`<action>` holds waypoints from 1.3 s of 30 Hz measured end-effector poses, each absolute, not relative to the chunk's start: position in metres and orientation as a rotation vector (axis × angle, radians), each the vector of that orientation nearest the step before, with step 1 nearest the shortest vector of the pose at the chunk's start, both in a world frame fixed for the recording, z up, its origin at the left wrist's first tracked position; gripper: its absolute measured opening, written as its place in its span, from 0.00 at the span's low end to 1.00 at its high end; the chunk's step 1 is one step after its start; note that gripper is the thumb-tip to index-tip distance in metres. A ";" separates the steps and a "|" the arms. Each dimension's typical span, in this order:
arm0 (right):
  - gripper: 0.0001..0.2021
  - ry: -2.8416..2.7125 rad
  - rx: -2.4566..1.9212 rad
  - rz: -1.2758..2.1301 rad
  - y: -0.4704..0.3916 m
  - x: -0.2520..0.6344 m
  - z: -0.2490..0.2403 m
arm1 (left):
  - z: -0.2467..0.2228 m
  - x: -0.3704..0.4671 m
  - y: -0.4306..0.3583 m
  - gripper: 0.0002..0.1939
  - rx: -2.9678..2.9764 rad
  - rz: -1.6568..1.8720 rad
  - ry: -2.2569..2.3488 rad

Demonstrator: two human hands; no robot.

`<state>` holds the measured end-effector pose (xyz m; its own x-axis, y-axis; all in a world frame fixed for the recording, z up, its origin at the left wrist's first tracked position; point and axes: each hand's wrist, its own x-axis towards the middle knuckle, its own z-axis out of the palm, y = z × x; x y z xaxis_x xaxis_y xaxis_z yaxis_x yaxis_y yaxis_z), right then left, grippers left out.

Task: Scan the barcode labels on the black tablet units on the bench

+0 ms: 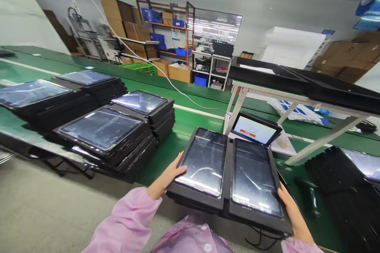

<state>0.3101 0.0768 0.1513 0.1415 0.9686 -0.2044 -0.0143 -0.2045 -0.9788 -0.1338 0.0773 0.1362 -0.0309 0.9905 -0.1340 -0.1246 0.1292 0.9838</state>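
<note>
I hold a black tray (228,174) level in front of my chest, with two dark-screened tablets lying side by side in it: a left tablet (204,162) and a right tablet (254,176). My left hand (166,178) grips the tray's left edge, thumb on top. The tray's right edge is in my right hand (292,213). More trays seem stacked under the top one. Both sleeves are pink.
Stacks of black trays with tablets (103,130) cover the green bench (184,126) at left. A lit tablet (255,128) stands propped ahead. More black trays (350,182) lie at right under a white-framed shelf (297,99). Cables hang below the tray.
</note>
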 end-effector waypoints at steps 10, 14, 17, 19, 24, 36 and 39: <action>0.38 -0.872 -1.290 1.400 0.090 0.302 0.156 | 0.153 -0.127 0.095 0.47 0.755 1.158 1.169; 0.39 -0.816 -1.253 1.435 0.075 0.302 0.149 | 0.150 -0.122 0.088 0.43 0.681 1.192 1.186; 0.37 -0.810 -1.210 1.411 0.075 0.298 0.155 | 0.152 -0.123 0.087 0.43 0.683 1.206 1.217; 0.37 -0.782 -1.190 1.414 0.081 0.296 0.158 | 0.153 -0.125 0.091 0.44 0.664 1.217 1.202; 0.37 -0.799 -1.147 1.417 0.101 0.293 0.157 | 0.148 -0.130 0.108 0.49 0.611 1.224 1.170; 0.37 -0.930 -1.274 1.292 0.126 0.298 0.129 | 0.158 -0.124 0.116 0.40 0.617 1.156 1.348; 0.34 -1.047 -1.592 0.855 0.130 0.314 0.122 | 0.154 -0.127 0.117 0.40 0.538 1.135 1.352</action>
<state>0.3141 0.1304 0.1223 0.3736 0.9271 -0.0307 0.2153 -0.1189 -0.9693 -0.1265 0.1166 0.1543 -0.1632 0.8637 -0.4769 -0.3204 0.4108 0.8536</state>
